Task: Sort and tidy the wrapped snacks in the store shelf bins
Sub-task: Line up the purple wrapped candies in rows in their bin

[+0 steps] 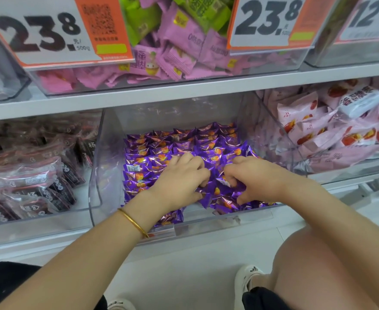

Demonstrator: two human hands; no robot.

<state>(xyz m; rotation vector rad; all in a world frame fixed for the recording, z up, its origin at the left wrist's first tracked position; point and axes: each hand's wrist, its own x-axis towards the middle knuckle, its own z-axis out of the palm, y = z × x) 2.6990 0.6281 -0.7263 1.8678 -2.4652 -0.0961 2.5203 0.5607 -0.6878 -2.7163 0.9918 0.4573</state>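
A clear plastic bin (108, 153) in the middle of the lower shelf holds many purple foil-wrapped snacks (179, 144), lined in rows at the back and left, loose at the front. Both hands are inside it. My left hand (179, 177), a gold bangle on its wrist, lies palm-down on the snacks with fingers curled into the pile. My right hand (251, 175) has its fingers bent around a purple snack (223, 182) at the bin's front centre. The two hands nearly touch.
Left bin holds dark red packets (32, 175). Right bin holds pale pink packets (331, 130). The shelf above carries a bin of pink and green packets (179, 48) behind orange price signs (56, 30). My knee (318, 265) and shoe (246, 280) are on the white floor below.
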